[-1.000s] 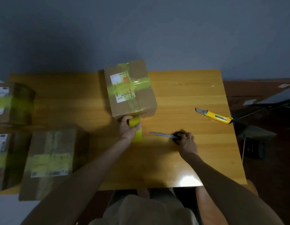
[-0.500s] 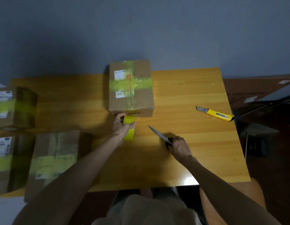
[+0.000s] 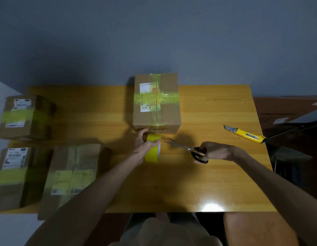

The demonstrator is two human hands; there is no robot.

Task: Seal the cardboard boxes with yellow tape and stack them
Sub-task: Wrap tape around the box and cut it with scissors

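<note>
A cardboard box (image 3: pixel 156 103) crossed with yellow tape stands at the middle of the wooden table (image 3: pixel 216 174). Just in front of its near face, my left hand (image 3: pixel 144 145) grips the yellow tape roll (image 3: pixel 152 150). My right hand (image 3: pixel 216 151) holds black-handled scissors (image 3: pixel 191 150) by the handles. Their blades are spread open and point left at the tape between roll and box. Three more taped boxes sit at the left: one at the back (image 3: pixel 24 118), one at the front edge (image 3: pixel 13 176), and a flat one (image 3: pixel 72 173) beside it.
A yellow utility knife (image 3: pixel 246 134) with its blade out lies near the table's right edge. To the right of the table are dark furniture and a floor with papers. A grey wall rises behind the table.
My right hand picked the scissors up off the table, opened the blades and brought them level toward the tape. My left hand stayed on the roll by the box.
</note>
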